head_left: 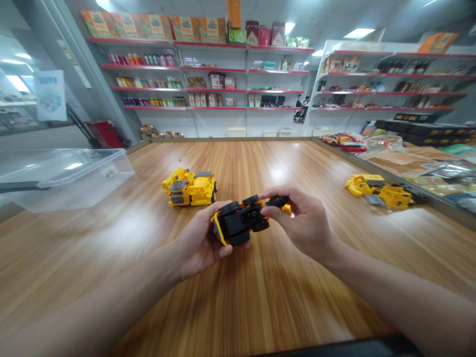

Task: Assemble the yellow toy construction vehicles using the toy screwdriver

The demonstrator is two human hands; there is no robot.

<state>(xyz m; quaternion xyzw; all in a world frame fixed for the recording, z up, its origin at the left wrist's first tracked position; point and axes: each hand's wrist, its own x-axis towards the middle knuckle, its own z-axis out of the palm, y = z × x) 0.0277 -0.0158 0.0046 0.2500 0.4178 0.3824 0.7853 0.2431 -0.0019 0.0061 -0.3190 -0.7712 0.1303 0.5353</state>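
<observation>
My left hand (203, 240) is wrapped round a yellow and black toy truck (238, 223), held above the table with its black underside and wheels turned up toward me. Between the thumb and fingers of my right hand (301, 218) is a small black-handled screwdriver (277, 201). It lies over the end of the truck's underside; its tip is hidden by my fingers. A bit of yellow plastic (287, 209) shows behind the right hand. Beyond the left hand stand assembled yellow toy vehicles (193, 187), close together on the table.
Yellow toy parts (383, 191) lie on the wooden table (234, 307) at the right, near its raised edge. A clear plastic bin (74, 178) stands at the left. Packaged goods (409, 158) are piled beyond the right edge. Stocked shelves (211, 69) line the back.
</observation>
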